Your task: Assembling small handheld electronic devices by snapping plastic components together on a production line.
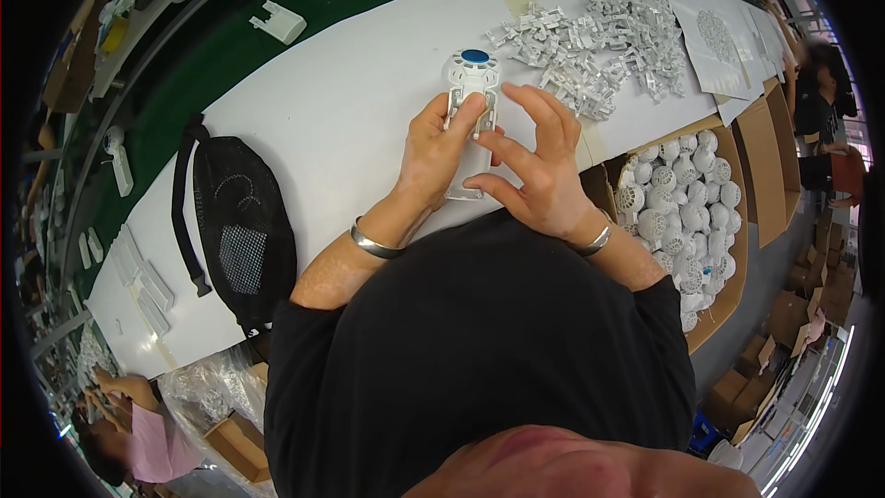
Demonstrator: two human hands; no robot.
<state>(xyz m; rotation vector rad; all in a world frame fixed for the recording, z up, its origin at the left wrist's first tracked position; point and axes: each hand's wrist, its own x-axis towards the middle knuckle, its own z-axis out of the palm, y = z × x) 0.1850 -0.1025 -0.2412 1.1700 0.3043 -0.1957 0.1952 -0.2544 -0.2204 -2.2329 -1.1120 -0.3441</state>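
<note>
A white plastic device (475, 73) has a round slotted head with a shiny blue disc, and its long body points toward me. It looks like a small handheld fan with its housing exposed. My left hand (435, 149) is closed round the body, thumb pressed on the part just below the head. Over the body's right side is my right hand (542, 164), its fingers spread. The index fingertip is at the body's middle and the thumb near its lower end; whether they touch it is hard to tell. Part of the body is hidden behind my hands.
A heap of small white plastic parts (608, 41) covers the table's far right. At my right stands a cardboard box (724, 312) full of round white vented heads (687, 207). A black mesh bag (241, 231) lies to the left, near flat white strips (138, 277). Another person (152, 438) works at lower left.
</note>
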